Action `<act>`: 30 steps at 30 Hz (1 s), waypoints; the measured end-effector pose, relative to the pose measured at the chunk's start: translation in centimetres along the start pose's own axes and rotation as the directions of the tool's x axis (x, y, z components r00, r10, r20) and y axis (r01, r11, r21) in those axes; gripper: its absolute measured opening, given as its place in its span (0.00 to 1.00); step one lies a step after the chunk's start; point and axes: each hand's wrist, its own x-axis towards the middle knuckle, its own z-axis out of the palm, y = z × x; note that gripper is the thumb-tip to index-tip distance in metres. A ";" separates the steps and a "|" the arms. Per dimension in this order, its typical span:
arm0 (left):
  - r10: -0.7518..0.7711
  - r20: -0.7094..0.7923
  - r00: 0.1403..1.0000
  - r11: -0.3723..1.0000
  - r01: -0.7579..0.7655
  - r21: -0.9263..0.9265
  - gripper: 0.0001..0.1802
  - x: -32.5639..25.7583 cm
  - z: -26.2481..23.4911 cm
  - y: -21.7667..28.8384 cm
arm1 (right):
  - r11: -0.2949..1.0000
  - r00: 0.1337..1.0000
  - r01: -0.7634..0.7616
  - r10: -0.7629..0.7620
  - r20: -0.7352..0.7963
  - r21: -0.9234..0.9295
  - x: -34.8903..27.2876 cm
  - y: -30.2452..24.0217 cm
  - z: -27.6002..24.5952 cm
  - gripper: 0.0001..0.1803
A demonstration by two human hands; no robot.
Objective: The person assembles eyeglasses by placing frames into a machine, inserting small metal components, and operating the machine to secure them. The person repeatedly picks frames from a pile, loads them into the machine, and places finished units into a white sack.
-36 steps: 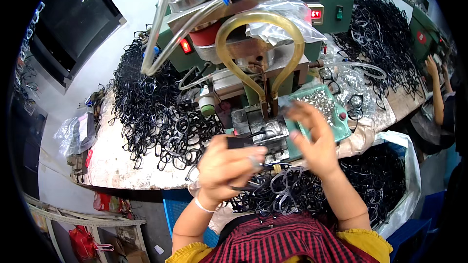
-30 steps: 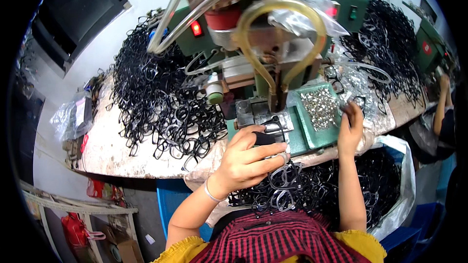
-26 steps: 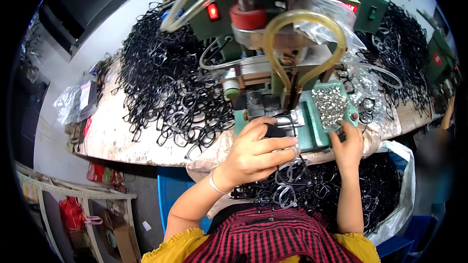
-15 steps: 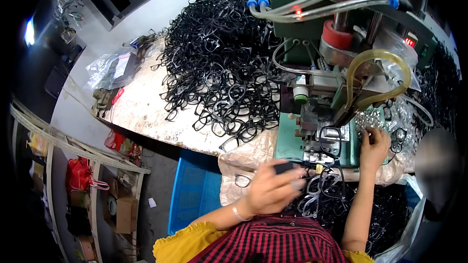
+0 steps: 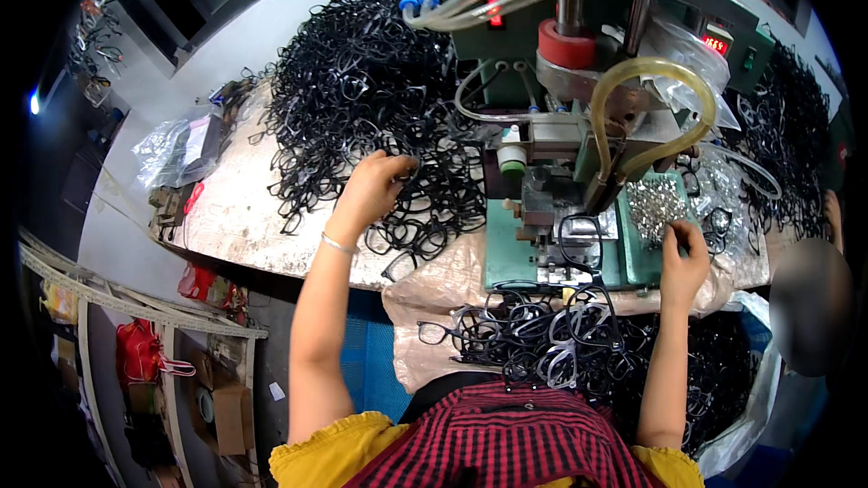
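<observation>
My left hand reaches out to the big pile of black eyeglass frames on the table, its fingers bent together at the pile's near part. Whether a frame is between them is hidden. My right hand is closed in a pinch beside small shiny metal parts on the green machine base; anything in its fingertips is too small to make out. One black eyeglass frame sits upright at the press's metal fixture. More black and clear frames lie heaped before my apron.
The green press with a red collar and a looped yellowish hose stands over the fixture. A blue crate is below the table edge. A white sack of frames stands at the right. Another person's hand shows far right.
My left hand has gone from the front of the press, leftward and away from me, to the pile. My right hand remains by the metal parts, its fingers drawn closer. The view has shifted.
</observation>
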 end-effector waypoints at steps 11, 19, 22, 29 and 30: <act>-0.612 0.060 0.788 0.026 0.096 -0.995 0.14 -0.4 2.2 2.4 | 0.981 0.982 -0.056 0.020 0.190 0.188 -2.0 -6.7 -3.6 0.08; -0.679 0.013 0.734 0.022 0.038 -0.999 0.12 -4.0 7.8 8.5 | 0.880 0.988 0.075 -0.129 0.085 0.469 -0.5 -11.2 4.9 0.11; -0.622 -0.099 0.777 0.097 -0.048 -0.994 0.09 -4.7 6.5 9.2 | 0.769 0.985 -0.086 -0.029 0.170 0.633 -1.2 -11.5 5.5 0.17; 0.008 -0.655 0.755 0.426 -0.596 -0.681 0.08 1.8 -3.1 19.5 | 0.606 0.945 -0.274 0.024 0.327 0.747 -1.1 -13.9 4.3 0.23; -0.086 -0.636 0.767 0.376 -0.566 -0.734 0.08 2.6 -2.6 19.7 | 0.589 0.930 -0.316 0.037 0.366 0.744 -1.0 -14.2 4.3 0.25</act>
